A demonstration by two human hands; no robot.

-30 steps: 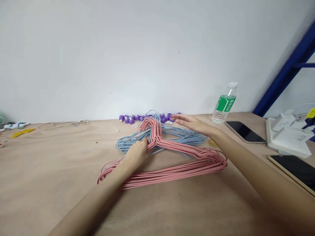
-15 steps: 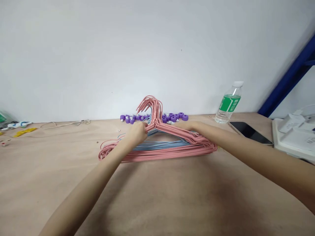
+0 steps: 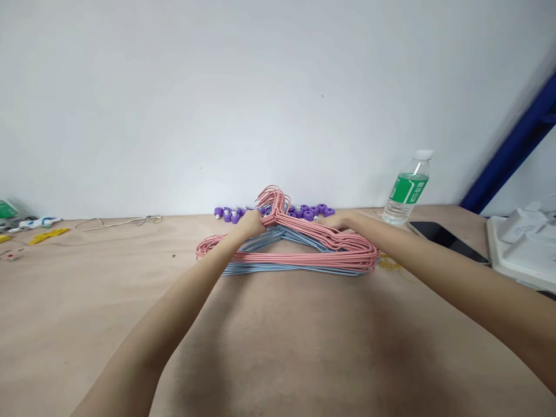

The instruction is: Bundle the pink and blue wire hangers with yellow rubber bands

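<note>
Since earlier: pink hangers (image 3: 299, 258) pushed back over blue hangers (image 3: 256, 268), mid-desk (image 3: 304, 336) toward its back edge | left hand (image 3: 252, 224): grip clenched on pink shoulder near the necks; right hand (image 3: 336, 221): cannot tell (fingers hidden behind hangers) | step, seemingly: lining up stacks; next calls for even two-sided hold | white power strip (image 3: 516, 249) cut off

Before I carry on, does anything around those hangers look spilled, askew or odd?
Yes: loose purple pieces lie scattered behind the pink hangers, near the wall, as if spilled, though perhaps set there. A thin yellow strand lies loose beside the hangers' right end. The bottle seems to lean, perhaps just lens distortion. No damage shows.
</note>
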